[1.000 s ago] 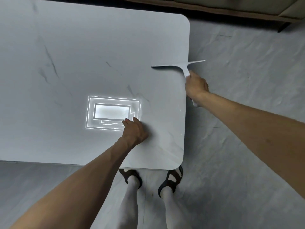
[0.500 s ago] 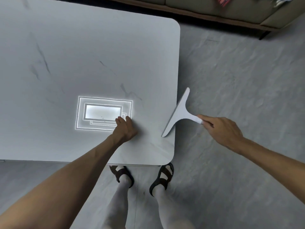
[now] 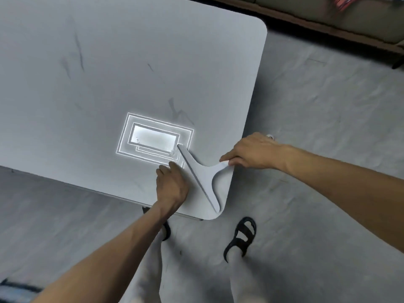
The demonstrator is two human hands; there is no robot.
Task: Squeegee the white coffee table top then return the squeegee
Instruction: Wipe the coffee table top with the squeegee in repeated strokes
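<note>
The squeegee (image 3: 202,174) lay with its blade on the coffee table (image 3: 153,62) at the near right corner, the blade running from about 11 o'clock, where its tip touched the bright rectangular reflection (image 3: 154,139) of a ceiling light, down to 5 o'clock, where its other end sat just inside the rounded corner. Its handle pointed off toward 3 o'clock, across the table's right edge. The right hand (image 3: 251,153) was closed around that handle, fingers curled over it, with the end of the handle showing just beyond the knuckles. The left hand (image 3: 172,185) rested palm down on the table top at 9 o'clock from the blade, just beside it and possibly touching it; its fingers were loosely bent and gripped nothing, and in my judgement it served as a brace. The table surface showed faint grey veining and no visible liquid, so how much had been cleared could not be told. The floor (image 3: 317,127) lay to the right, a sofa base (image 3: 328,20) at 1 o'clock, and the person's sandalled feet (image 3: 240,237) stood below the corner. In my assessment the wiping step was in hand, with the blade set for a stroke. The next move called for even downward pressure along the full blade and a steady pull, and for the left hand to clear the blade's path.
</note>
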